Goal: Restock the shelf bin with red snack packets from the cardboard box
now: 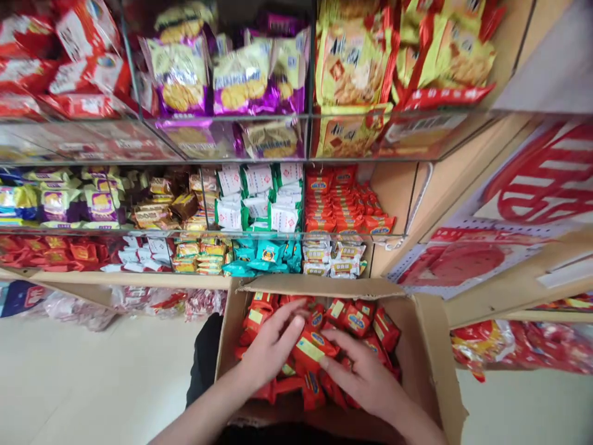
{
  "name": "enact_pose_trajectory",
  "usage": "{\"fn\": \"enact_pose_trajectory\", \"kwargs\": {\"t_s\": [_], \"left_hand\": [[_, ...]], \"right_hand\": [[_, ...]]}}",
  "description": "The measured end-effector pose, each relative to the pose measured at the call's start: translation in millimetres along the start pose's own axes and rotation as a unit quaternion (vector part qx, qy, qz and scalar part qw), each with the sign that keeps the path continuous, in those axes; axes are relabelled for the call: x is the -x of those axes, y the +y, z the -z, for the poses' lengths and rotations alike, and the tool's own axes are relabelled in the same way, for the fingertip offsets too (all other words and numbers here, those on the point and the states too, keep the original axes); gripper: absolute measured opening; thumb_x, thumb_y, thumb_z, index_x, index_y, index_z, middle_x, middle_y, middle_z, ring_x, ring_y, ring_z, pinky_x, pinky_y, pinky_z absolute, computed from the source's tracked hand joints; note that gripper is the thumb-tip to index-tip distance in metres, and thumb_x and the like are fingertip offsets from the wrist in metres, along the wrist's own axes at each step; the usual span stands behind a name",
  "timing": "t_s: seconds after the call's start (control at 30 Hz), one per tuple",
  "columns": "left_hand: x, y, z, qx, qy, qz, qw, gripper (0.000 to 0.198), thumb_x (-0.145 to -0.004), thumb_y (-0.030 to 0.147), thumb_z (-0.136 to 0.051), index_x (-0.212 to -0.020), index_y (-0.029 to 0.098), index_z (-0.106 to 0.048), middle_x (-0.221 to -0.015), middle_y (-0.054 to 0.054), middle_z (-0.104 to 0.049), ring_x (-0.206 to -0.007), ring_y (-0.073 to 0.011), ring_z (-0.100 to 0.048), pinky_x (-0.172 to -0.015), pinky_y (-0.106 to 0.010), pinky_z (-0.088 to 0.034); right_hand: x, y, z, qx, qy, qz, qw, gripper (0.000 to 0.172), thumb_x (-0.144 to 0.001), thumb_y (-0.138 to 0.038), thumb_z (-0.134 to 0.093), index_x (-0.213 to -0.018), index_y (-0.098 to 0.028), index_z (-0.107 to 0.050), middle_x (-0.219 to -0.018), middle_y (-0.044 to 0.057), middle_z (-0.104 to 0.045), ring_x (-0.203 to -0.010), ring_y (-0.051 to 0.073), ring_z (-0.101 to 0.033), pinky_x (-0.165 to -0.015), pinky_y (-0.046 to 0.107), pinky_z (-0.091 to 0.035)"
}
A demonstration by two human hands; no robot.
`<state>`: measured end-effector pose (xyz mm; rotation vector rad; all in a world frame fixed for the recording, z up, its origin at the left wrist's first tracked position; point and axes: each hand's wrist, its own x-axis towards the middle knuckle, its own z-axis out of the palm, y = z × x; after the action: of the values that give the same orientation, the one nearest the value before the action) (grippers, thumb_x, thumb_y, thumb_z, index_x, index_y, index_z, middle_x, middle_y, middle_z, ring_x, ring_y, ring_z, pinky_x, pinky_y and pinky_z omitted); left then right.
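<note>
Inside an open cardboard box [428, 371] lies a loose heap of small red snack packets [312, 392] with blue-and-yellow labels. My left hand [278, 340] is over the heap's left side, its fingers stretched out and its thumb apart, with nothing visible in its grasp. One red snack packet [310, 349] lies on top between my hands. The thumb and forefinger of my right hand [364, 371] are at opposite edges of that packet's right end. My right hand's other fingers are curled and partly hidden.
Ahead stand shelves with clear dividers and fronts. Similar red packets [333, 204] fill one compartment; green-and-white packets [259, 198] sit left of them, silver-white packets [333, 256] below. Bagged goods [532, 346] lie low at the right. Dark cloth [204, 355] shows beside the box.
</note>
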<state>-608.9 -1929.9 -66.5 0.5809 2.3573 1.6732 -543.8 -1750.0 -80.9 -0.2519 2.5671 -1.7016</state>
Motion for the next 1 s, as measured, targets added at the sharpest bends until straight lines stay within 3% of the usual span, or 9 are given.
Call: {"fn": "enact_pose_trajectory", "kwargs": {"t_s": [0.07, 0.13, 0.27, 0.4, 0.67, 1.0], "left_hand": [[-10, 12, -3.7, 0.046, -0.024, 0.025, 0.998, 0.037, -0.085, 0.044, -0.042, -0.100, 0.018, -0.064, -0.078, -0.004, -0.067, -0.080, -0.0197, -0.062, -0.069, -0.030, -0.051], [-18, 19, -9.4, 0.077, 0.018, 0.032, 0.996, 0.038, -0.083, 0.047, -0.044, -0.089, 0.018, -0.067, -0.069, -0.002, -0.065, -0.070, -0.0171, -0.060, -0.063, -0.027, -0.049], [-25, 24, -20.9, 0.085, 0.111, 0.006, 0.990, 0.033, -0.084, 0.044, -0.045, -0.086, 0.018, -0.066, -0.075, -0.002, -0.065, -0.073, -0.0159, -0.059, -0.067, -0.026, -0.047], [-26, 25, -27.1, 0.045, 0.150, -0.048, 0.986, 0.028, -0.085, 0.038, -0.047, -0.083, 0.019, -0.067, -0.079, -0.003, -0.065, -0.082, -0.0168, -0.059, -0.075, -0.027, -0.046], [-25, 17, -31.8, 0.140, 0.128, 0.015, 0.982, 0.035, -0.083, 0.046, -0.045, -0.070, 0.018, -0.061, -0.062, 0.001, -0.058, -0.060, -0.0134, -0.052, -0.057, -0.023, -0.044], [-26, 14, -29.7, 0.140, 0.144, -0.002, 0.980, 0.034, -0.082, 0.046, -0.047, -0.063, 0.018, -0.050, -0.057, 0.004, -0.044, -0.054, -0.0102, -0.038, -0.052, -0.020, -0.037]], "right_hand": [[-2, -11, 2, -0.061, 0.018, -0.005, 0.998, 0.030, -0.080, -0.031, -0.054, -0.108, -0.021, -0.055, -0.105, 0.005, -0.064, -0.094, 0.019, -0.059, -0.083, 0.032, -0.046], [-7, -16, -1, -0.114, 0.083, -0.028, 0.990, 0.028, -0.080, -0.034, -0.054, -0.104, -0.020, -0.054, -0.097, 0.004, -0.064, -0.086, 0.017, -0.060, -0.076, 0.029, -0.048], [-20, -18, -12, -0.129, 0.242, -0.060, 0.960, 0.023, -0.084, -0.041, -0.046, -0.088, -0.019, -0.050, -0.077, 0.001, -0.059, -0.072, 0.015, -0.056, -0.066, 0.027, -0.046], [-28, -17, -18, -0.067, 0.348, -0.056, 0.934, 0.027, -0.084, -0.045, -0.042, -0.084, -0.019, -0.049, -0.076, 0.002, -0.057, -0.072, 0.016, -0.053, -0.065, 0.028, -0.043], [-28, -5, -23, -0.120, 0.387, -0.039, 0.913, 0.026, -0.084, -0.044, -0.044, -0.084, -0.019, -0.050, -0.077, 0.003, -0.057, -0.070, 0.016, -0.055, -0.063, 0.028, -0.046], [-28, 1, -27, -0.176, 0.400, -0.044, 0.898, 0.027, -0.084, -0.045, -0.045, -0.076, -0.019, -0.050, -0.070, 0.002, -0.057, -0.063, 0.014, -0.055, -0.059, 0.026, -0.048]]}}
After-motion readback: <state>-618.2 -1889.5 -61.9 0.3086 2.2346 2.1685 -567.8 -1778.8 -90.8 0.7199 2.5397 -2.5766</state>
